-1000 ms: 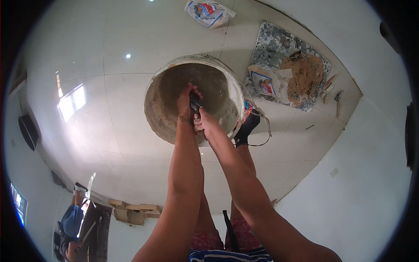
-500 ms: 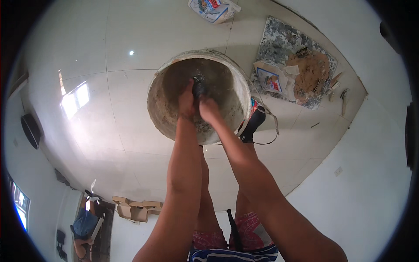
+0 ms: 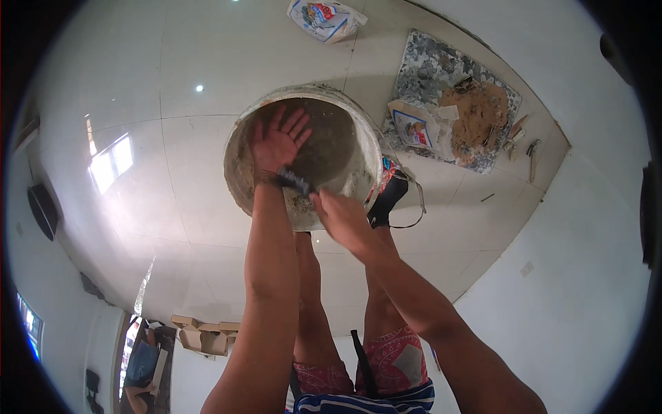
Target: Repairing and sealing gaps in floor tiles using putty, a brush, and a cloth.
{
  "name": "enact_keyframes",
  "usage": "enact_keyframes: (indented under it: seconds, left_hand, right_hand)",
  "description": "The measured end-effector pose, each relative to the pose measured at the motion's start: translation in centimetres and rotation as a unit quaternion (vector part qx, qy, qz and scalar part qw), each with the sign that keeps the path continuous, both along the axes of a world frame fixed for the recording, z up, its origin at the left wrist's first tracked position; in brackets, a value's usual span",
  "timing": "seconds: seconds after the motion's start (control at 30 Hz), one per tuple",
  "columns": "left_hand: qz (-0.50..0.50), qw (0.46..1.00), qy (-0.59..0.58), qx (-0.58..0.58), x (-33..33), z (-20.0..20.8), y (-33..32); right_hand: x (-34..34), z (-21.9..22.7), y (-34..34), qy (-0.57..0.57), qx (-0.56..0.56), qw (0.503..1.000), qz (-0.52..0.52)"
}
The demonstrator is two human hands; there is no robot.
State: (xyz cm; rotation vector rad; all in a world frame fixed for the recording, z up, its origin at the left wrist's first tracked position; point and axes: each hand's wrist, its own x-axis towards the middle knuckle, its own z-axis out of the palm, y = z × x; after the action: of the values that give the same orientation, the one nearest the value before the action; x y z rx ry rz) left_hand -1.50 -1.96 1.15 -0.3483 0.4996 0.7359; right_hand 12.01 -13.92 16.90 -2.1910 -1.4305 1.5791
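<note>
A large white bucket [image 3: 369,155], crusted with dried grey mortar, stands in front of my legs with murky water [image 3: 331,138] in it. My left hand [image 3: 277,145] is inside its rim, palm up with the fingers spread, holding nothing. My right hand [image 3: 341,217] is closed round one end of a black brush-like thing [image 3: 296,182]. The other end of that thing lies against my left wrist. Its exact kind is hard to make out.
Right of the bucket lies a mortar-stained board [image 3: 431,65] with brown powder [image 3: 479,114] and an opened bag [image 3: 414,127]. Another bag [image 3: 324,21] lies beyond the bucket. A hammer-like tool [image 3: 533,160] is near the right wall. Cardboard boxes [image 3: 203,336] and a person [image 3: 141,366] show lower left.
Both hands were deep in the bucket with the black thing between them. Now my left palm is turned up and spread, and my right hand has drawn the black thing back to the wrist.
</note>
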Motion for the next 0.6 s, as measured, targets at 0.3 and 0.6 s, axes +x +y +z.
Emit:
enact_keyframes:
  seconds: [0.3, 0.6]
  left_hand:
    - [-0.303, 0.834, 0.443, 0.125, 3.7, 5.3, -4.1]
    - [-0.133, 0.852, 0.503, -0.047, 3.1, 8.2, -5.4]
  right_hand:
    - [1.7, -8.2, 1.0, -0.125, -0.039, 0.983, -0.132]
    - [0.4, -3.8, 0.8, -0.082, -0.021, 0.988, -0.13]
